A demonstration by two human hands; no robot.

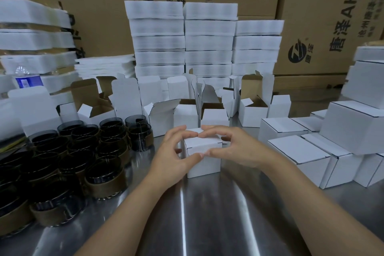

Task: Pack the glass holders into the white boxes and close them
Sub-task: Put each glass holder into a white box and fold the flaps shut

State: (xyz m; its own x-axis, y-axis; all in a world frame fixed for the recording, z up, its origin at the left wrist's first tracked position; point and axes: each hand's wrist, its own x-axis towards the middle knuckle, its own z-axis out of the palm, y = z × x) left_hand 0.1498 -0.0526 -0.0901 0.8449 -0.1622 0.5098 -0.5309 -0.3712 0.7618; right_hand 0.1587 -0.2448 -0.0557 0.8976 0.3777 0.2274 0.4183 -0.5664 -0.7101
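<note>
Gripping one small white cardboard box (202, 151) at centre on the shiny steel tabletop (207, 214), my left hand (176, 151) and right hand (232, 147) both curl round it, fingertips on its top flap. Dark glass holders with brown bands (62, 162): 9 o'clock. Closed white boxes (301, 151): 3 o'clock; open white boxes (187, 110): 12 o'clock.

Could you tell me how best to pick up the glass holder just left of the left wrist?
Take the glass holder by its rim from above, at the right: it stands upright and open, neighbours crowding its left and back.
</note>
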